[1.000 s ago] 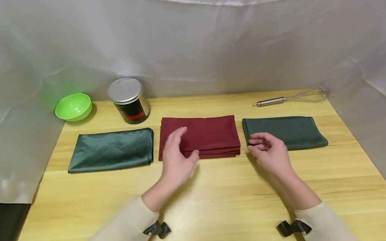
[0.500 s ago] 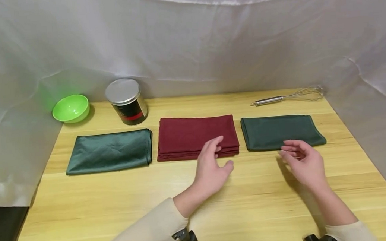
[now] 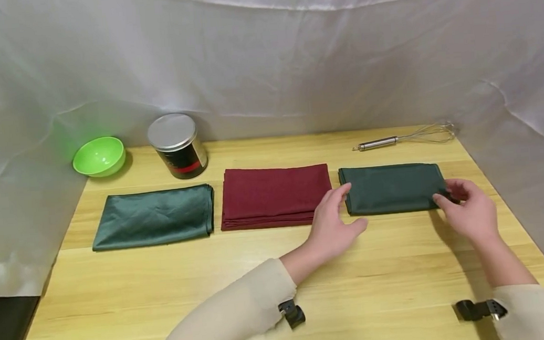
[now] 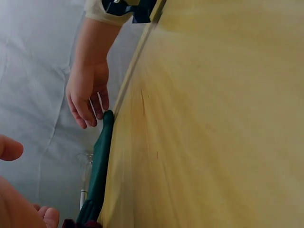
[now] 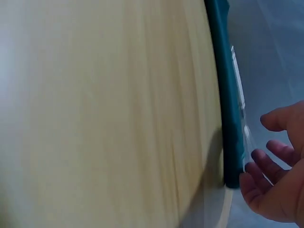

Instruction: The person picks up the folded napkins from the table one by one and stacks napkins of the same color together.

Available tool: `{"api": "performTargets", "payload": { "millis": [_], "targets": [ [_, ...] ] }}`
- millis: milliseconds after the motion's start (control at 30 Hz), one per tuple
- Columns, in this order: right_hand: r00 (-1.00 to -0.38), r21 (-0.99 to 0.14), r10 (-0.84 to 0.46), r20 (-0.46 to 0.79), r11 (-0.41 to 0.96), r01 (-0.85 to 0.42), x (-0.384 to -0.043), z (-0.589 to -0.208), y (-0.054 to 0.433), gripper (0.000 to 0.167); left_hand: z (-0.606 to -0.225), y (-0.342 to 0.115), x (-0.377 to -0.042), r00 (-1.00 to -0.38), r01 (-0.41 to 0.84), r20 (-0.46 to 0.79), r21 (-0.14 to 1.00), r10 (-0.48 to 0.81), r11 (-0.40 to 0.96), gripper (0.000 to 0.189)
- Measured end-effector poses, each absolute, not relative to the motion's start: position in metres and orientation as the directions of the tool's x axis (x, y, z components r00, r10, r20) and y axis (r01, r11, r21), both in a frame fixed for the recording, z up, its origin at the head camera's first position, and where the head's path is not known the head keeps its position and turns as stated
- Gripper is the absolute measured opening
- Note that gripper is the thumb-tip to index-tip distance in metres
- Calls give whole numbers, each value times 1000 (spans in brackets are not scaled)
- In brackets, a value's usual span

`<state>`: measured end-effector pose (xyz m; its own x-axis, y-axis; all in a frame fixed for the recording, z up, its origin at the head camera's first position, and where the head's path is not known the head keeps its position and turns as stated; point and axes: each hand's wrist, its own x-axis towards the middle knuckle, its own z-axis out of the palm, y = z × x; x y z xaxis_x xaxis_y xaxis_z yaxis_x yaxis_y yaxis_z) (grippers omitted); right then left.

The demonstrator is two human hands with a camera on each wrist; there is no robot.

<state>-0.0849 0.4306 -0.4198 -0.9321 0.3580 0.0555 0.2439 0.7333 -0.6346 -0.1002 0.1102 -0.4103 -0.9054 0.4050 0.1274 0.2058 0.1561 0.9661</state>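
On the right lies a folded dark green cloth (image 3: pixel 392 189). My right hand (image 3: pixel 472 209) is at its right end, fingertips right at the edge, thumb over the near corner. In the right wrist view the thumb stands apart from the fingers beside the green cloth (image 5: pixel 228 95). My left hand (image 3: pixel 331 225) hovers by the cloth's left end, thumb spread from the fingers, holding nothing. It overlaps the corner of a folded dark red cloth (image 3: pixel 276 193) in the middle. In the left wrist view, part of my left hand (image 4: pixel 19 209) shows at the lower left.
A shiny green folded cloth (image 3: pixel 154 217) lies at the left. Behind it stand a lime bowl (image 3: pixel 99 158) and a black tin with a grey lid (image 3: pixel 175 145). A whisk (image 3: pixel 381 142) lies at the back right. Pale curtains (image 3: pixel 264 60) enclose the wooden table (image 3: pixel 204 285).
Both hands have moved to the right. The left passed from over the red cloth to beside the right green cloth; the right went from that cloth's left end to its right end.
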Motion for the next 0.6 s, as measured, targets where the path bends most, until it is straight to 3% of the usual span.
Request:
{"api": "performTargets", "payload": {
  "millis": [267,600],
  "targets": [
    [-904,-630,426,-40,691,354,-108,-425,454,69,-411,134,-113,-909,130,37,971,415,198,81],
    [-919,-556,372,-130,740,378,-126,-419,461,86,-426,162,-123,-906,9,-73,982,416,191,89]
  ]
}}
